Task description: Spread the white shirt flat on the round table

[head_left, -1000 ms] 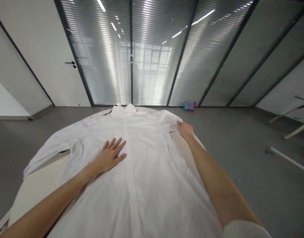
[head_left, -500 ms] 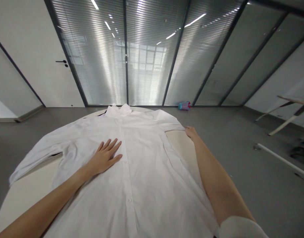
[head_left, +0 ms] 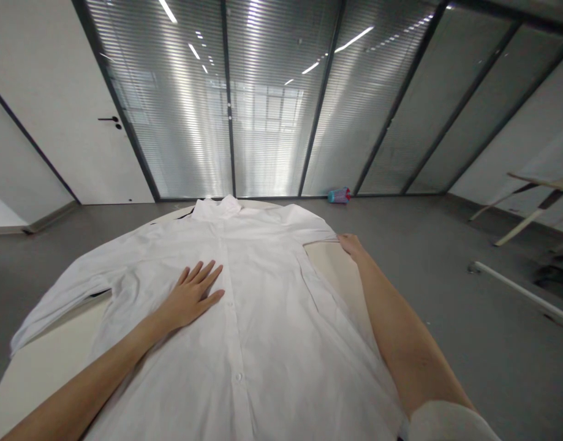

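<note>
A white button-up shirt [head_left: 272, 318] lies spread front side up over a pale rounded table [head_left: 46, 373], its collar at the far edge. My left hand [head_left: 192, 295] rests flat on the shirt's front, just left of the button strip, with fingers spread. At the table's right edge, my right hand [head_left: 350, 245] is closed on the end of the sleeve on that side; its fingertips are partly hidden. The other sleeve [head_left: 60, 300] stretches out to the left, wrinkled near the armpit.
Beyond the table stand glass partitions with blinds [head_left: 267, 141] and a white door [head_left: 111, 147]. A blue and red basket-like object [head_left: 339, 195] is on the grey floor by the glass. To the right are a wooden-legged table [head_left: 538, 184] and a white bar [head_left: 520, 291].
The view has tilted and shifted slightly. Both hands keep their places on the shirt, and the shirt looks the same.
</note>
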Demonstrator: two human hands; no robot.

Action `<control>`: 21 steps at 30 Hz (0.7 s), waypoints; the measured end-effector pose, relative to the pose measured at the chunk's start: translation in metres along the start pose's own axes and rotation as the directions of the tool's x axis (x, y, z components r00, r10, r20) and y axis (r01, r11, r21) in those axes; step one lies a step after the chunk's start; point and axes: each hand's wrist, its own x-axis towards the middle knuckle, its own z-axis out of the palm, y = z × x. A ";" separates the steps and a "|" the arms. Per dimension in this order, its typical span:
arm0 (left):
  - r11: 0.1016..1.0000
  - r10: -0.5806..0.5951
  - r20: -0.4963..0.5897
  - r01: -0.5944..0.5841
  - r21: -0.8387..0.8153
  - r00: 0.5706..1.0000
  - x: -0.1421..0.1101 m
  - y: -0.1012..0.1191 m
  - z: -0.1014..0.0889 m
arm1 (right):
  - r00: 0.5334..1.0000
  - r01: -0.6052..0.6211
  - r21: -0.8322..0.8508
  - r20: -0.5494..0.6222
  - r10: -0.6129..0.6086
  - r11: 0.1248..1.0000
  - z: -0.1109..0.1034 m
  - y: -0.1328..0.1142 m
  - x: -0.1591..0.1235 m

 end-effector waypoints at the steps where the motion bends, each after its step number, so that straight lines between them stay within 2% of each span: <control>1: 1.000 -0.001 0.001 0.001 -0.001 1.000 0.000 0.000 -0.001 | 1.000 -0.022 -0.003 0.007 0.022 1.000 0.000 -0.001 0.000; 9: 1.000 -0.018 0.048 0.019 -0.024 0.999 -0.002 0.008 -0.013 | 0.998 -0.053 0.002 0.043 0.053 0.999 0.000 -0.009 0.007; 12: 0.999 -0.023 0.061 0.025 -0.032 0.998 -0.002 0.009 -0.016 | 0.998 -0.069 -0.019 0.009 0.069 0.997 0.002 -0.009 0.009; 15: 0.999 -0.023 0.063 0.025 -0.038 0.998 -0.002 0.008 -0.016 | 0.991 -0.108 -0.058 -0.090 0.103 0.992 0.002 -0.011 0.006; 17: 0.999 -0.019 0.052 0.021 -0.040 0.998 -0.003 0.008 -0.015 | 0.972 -0.133 -0.083 -0.204 0.114 0.988 0.000 -0.014 0.001; 19: 0.999 -0.017 0.044 0.019 -0.041 0.999 -0.003 0.008 -0.015 | 0.938 -0.100 -0.113 -0.341 0.056 0.989 -0.002 -0.017 -0.005; 21: 0.999 -0.019 0.046 0.022 -0.044 0.999 -0.003 0.008 -0.016 | 0.919 -0.025 -0.169 -0.393 -0.044 0.985 -0.004 -0.020 -0.010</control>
